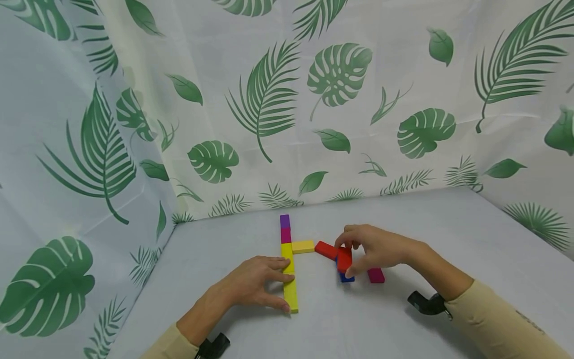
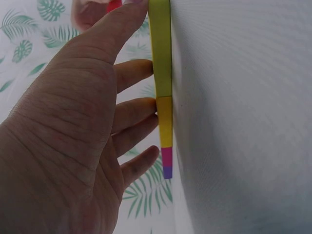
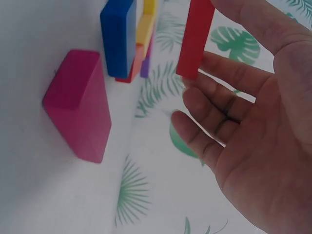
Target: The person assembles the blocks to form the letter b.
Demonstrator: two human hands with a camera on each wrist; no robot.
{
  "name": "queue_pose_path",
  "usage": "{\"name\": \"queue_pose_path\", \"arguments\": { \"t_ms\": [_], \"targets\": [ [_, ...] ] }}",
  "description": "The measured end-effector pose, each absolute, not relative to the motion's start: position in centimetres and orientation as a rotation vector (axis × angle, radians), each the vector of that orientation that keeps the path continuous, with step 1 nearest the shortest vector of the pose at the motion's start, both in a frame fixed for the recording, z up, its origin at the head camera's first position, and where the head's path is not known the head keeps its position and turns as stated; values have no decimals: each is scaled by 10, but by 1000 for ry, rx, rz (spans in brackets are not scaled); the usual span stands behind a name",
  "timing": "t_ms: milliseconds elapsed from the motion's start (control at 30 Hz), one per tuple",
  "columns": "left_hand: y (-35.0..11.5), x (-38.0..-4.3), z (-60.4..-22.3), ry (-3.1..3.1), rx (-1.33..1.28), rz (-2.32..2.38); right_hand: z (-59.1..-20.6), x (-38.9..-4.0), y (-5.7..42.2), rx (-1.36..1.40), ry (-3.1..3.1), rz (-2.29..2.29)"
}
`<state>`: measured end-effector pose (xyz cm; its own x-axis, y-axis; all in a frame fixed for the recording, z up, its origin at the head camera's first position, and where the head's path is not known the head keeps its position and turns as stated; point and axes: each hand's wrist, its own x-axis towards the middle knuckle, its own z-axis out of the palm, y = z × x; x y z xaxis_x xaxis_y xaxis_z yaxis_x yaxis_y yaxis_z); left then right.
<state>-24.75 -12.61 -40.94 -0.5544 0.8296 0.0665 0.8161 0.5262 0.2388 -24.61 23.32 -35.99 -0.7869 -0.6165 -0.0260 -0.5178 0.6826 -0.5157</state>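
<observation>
My right hand pinches a red block between thumb and fingers. In the right wrist view that red block is held off the table, apart from the blue block. From the head, the blue block lies partly hidden beneath it. My left hand rests its fingertips and thumb along two yellow blocks standing end to end. Beyond them, in the same line, come a magenta block and a purple block. A paler yellow block branches off rightward towards a second, slanted red block.
Another magenta block lies by itself under the right forearm's side of the work. The white table meets leaf-printed cloth walls at the back and sides. Black wrist cameras hang near the tabletop.
</observation>
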Motion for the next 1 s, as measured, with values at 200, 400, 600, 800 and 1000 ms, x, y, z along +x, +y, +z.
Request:
{"name": "queue_pose_path", "arguments": {
  "t_ms": [200,400,600,800,1000],
  "targets": [
    [-126,-248,-409,2697,1439,372,-357,-240,227,-945,2621,-697],
    [-126,-248,-410,2699,1437,367,-356,-234,219,-935,2564,-648],
    [-126,-248,-409,2695,1434,382,-357,-226,208,-947,2524,-591],
    [-125,-246,-408,2695,1445,382,-360,-220,199,-964,2506,-537],
    [-126,-246,-406,2695,1448,381,-363,-221,197,-969,2489,-511]
  ]
}}
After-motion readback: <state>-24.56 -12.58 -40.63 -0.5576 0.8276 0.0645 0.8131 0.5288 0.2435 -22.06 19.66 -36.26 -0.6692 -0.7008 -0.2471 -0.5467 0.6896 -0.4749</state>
